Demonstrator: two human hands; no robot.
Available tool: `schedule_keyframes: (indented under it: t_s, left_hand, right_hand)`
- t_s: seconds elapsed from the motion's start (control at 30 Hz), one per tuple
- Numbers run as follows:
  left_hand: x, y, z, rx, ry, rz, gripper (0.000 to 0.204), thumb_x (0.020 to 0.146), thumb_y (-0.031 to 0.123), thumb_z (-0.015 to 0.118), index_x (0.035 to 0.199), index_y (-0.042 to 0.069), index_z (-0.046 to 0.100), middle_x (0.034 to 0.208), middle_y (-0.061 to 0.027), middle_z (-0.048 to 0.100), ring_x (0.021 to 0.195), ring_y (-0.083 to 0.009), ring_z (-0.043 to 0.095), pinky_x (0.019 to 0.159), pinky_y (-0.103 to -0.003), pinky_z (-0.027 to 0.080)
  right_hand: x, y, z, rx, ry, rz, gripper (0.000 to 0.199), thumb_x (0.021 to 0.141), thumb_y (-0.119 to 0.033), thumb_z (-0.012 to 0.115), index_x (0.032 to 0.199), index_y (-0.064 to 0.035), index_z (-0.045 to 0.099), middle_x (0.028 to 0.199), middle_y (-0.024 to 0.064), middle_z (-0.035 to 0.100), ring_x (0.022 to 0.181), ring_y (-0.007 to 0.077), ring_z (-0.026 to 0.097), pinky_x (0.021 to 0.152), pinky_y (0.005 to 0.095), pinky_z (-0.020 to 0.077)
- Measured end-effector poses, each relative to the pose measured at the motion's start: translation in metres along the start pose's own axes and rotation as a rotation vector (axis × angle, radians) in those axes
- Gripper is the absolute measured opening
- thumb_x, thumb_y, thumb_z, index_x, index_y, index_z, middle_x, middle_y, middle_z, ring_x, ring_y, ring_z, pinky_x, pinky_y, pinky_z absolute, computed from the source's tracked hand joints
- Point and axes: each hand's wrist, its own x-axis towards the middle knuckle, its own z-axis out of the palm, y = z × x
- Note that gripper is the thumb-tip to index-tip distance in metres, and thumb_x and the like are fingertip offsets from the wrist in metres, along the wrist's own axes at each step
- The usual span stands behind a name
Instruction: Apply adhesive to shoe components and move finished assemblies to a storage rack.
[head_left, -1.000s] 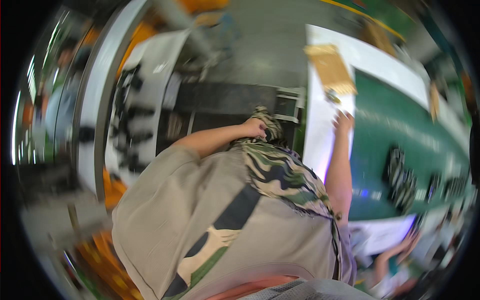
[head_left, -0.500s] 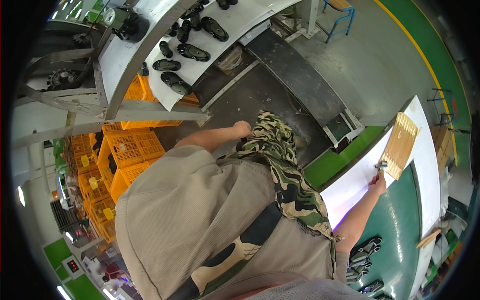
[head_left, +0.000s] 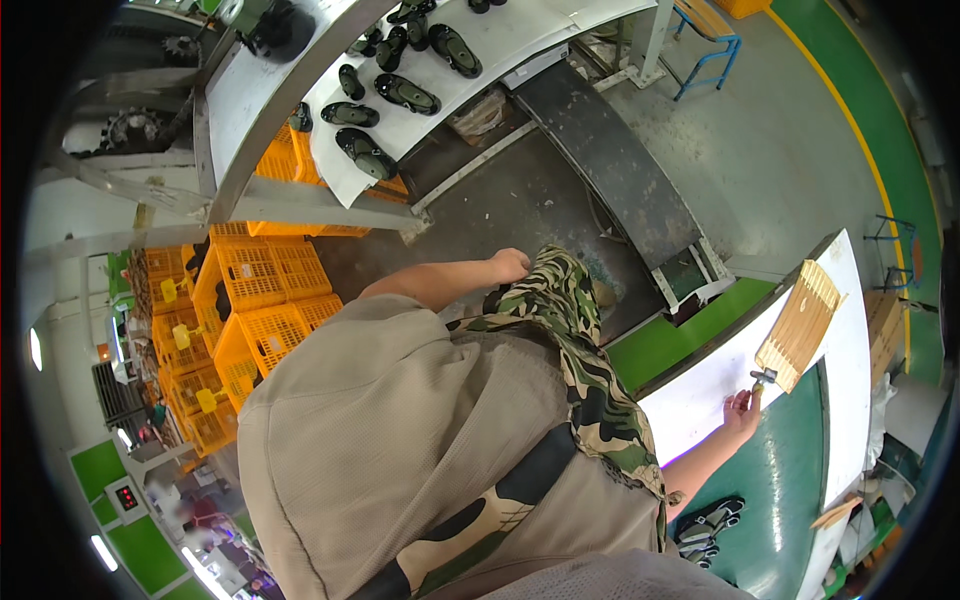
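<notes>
While our right hand (head_left: 742,412) reaches out over the workbench (head_left: 700,415), its bent fingertips meet the handle of a small hammer (head_left: 763,378), though we cannot tell how firmly they close on it. The hammer's head is at the near end of a ridged tan board (head_left: 800,325) on the bench's white edge. We have our left hand (head_left: 511,264) curled beside our camouflage trousers (head_left: 555,285); whether it holds anything, we cannot tell. Dark shoes (head_left: 712,530) sit on the green surface (head_left: 775,490) near our right forearm.
</notes>
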Motion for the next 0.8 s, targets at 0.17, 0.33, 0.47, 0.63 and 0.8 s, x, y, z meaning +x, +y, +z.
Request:
schedule_keyframes:
  t_s: [0.17, 0.33, 0.47, 0.63, 0.8]
  left_hand:
    - [-0.018, -0.015, 0.009, -0.098, 0.032, -0.011, 0.037, 0.073, 0.030, 0.068, 0.103, 0.008, 0.072, 0.102, -0.0154, 0.069, 0.095, -0.0320, 0.065, 0.086, -0.039, 0.050]
    - [-0.091, -0.090, 0.010, -0.439, 0.131, -0.391, 0.043, 0.071, 0.030, 0.079, 0.107, 0.008, 0.070, 0.100, -0.0125, 0.069, 0.079, -0.0252, 0.069, 0.066, -0.036, 0.057]
    - [-0.135, -0.171, -0.009, -0.732, 0.444, -0.593, 0.059, 0.073, 0.032, 0.081, 0.118, -0.001, 0.062, 0.107, -0.0145, 0.066, 0.082, -0.0263, 0.068, 0.060, -0.039, 0.058]
    - [-0.137, -0.225, -0.098, -1.096, 0.689, -0.569, 0.063, 0.076, 0.034, 0.080, 0.121, -0.004, 0.057, 0.112, -0.0156, 0.063, 0.089, -0.0290, 0.065, 0.065, -0.041, 0.057]
    - [-0.112, -0.267, -0.174, -1.325, 0.803, -0.605, 0.071, 0.077, 0.032, 0.079, 0.130, -0.005, 0.050, 0.136, -0.0196, 0.049, 0.116, -0.0342, 0.054, 0.089, -0.048, 0.051]
  right_hand:
    - [-0.036, 0.019, -0.011, 0.220, -0.204, -0.020, 0.026, 0.092, -0.018, 0.064, 0.113, -0.0019, 0.061, 0.107, 0.0138, 0.064, 0.101, 0.0267, 0.061, 0.078, 0.0428, 0.0432]
    - [-0.076, 0.042, 0.002, 0.406, -0.467, -0.074, 0.033, 0.097, -0.015, 0.048, 0.126, 0.0015, 0.049, 0.122, 0.0205, 0.057, 0.115, 0.0324, 0.054, 0.091, 0.0494, 0.0385]
    - [-0.109, 0.068, 0.006, 0.425, -0.564, -0.047, 0.032, 0.094, -0.014, 0.047, 0.122, 0.0026, 0.050, 0.124, 0.0217, 0.058, 0.119, 0.0345, 0.053, 0.097, 0.0530, 0.0365]
    - [-0.136, 0.121, -0.012, 0.457, -0.653, 0.044, 0.029, 0.091, -0.013, 0.050, 0.114, 0.0040, 0.055, 0.116, 0.0218, 0.061, 0.114, 0.0355, 0.056, 0.097, 0.0548, 0.0364]
    - [-0.159, 0.169, -0.004, 0.503, -0.504, -0.001, 0.026, 0.085, -0.011, 0.059, 0.106, 0.0030, 0.056, 0.106, 0.0197, 0.063, 0.101, 0.0345, 0.059, 0.092, 0.0536, 0.0372]
